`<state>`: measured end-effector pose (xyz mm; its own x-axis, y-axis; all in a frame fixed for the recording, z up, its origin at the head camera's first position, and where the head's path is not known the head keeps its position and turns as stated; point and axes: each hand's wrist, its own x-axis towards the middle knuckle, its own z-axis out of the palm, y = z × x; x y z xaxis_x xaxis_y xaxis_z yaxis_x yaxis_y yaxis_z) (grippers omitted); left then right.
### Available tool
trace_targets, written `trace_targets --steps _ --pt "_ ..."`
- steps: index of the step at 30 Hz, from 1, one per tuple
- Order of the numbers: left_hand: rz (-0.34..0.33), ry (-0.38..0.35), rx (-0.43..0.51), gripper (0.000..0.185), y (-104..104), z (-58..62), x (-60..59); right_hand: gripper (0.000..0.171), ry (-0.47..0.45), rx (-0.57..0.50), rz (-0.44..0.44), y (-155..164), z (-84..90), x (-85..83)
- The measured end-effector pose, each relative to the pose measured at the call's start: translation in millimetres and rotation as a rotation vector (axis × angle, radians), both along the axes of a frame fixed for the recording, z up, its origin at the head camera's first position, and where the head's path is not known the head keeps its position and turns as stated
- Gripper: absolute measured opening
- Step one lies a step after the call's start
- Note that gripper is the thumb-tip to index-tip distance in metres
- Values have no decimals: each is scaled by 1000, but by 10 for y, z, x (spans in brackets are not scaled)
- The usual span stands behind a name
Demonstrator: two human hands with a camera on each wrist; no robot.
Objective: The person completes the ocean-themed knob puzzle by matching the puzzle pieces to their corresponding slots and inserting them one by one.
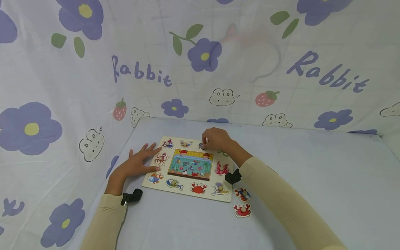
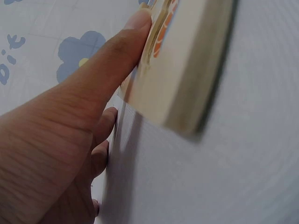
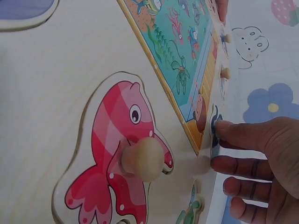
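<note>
We judge seating in hand: right hand [image 1: 216, 139] pinches blue piece [image 3: 215, 144], far side; left hand [image 1: 135, 164], spread, touches board [image 1: 186, 188]; next needs pressing flat.

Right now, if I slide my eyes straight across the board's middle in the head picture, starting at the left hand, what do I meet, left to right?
Left hand → octopus → tank picture → pink fish.
</note>
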<state>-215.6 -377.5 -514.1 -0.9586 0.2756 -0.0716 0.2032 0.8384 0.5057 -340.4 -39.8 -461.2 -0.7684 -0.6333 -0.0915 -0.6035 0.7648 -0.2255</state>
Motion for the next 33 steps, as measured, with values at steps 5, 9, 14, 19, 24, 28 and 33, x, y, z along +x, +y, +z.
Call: trace_targets --steps 5,9,14,19,24,28,33 --pt "-2 -3 2 91 5 -2 2 16 22 37 14 -21 1 8" --pt "-5 -4 3 91 5 -8 -5 17 61 73 41 -32 14 27" --pt "-5 -4 4 91 10 5 -8 17 75 65 36 -35 31 55" --pt "-7 -4 -6 91 10 29 -7 17 44 34 4 -29 23 56" --pt "-3 -6 -10 91 2 17 -9 17 27 12 -8 9 -9 55" --pt "-1 -11 1 92 9 17 -2 22 29 -34 -23 94 0 76" --pt "1 -9 -6 92 7 11 1 22 58 -116 -30 263 39 111"
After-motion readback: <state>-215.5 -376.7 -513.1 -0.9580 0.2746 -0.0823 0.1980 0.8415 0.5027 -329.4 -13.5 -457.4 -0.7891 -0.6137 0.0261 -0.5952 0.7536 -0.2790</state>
